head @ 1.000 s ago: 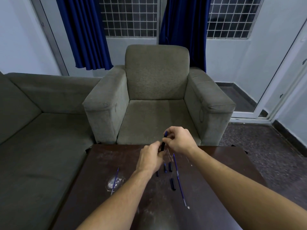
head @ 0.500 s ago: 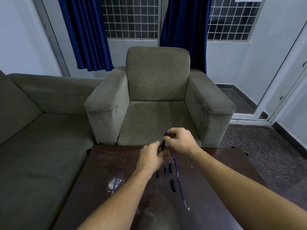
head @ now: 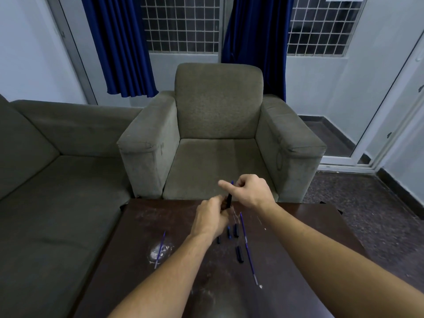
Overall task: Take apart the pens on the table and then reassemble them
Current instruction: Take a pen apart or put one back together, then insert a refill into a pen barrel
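Note:
Both hands hold one dark pen (head: 229, 198) upright above the far edge of the dark wooden table (head: 142, 228). My left hand (head: 212, 218) grips its lower end; my right hand (head: 250, 191) pinches its blue upper end, index finger stretched out to the left. On the table below lie a long blue refill (head: 248, 247), a black cap piece (head: 239, 254), and several short dark pen parts (head: 232, 231). Another blue refill (head: 160, 249) lies alone at the left on a whitish stain.
A grey armchair (head: 218, 138) stands right behind the table, and a grey sofa (head: 52, 180) runs along the left. The table's right edge drops to a speckled floor (head: 371, 212). Blue curtains and barred windows fill the back wall.
My right hand has lifted slightly and its index finger has straightened out to the left. The camera view has shifted a little; the parts on the table have not moved.

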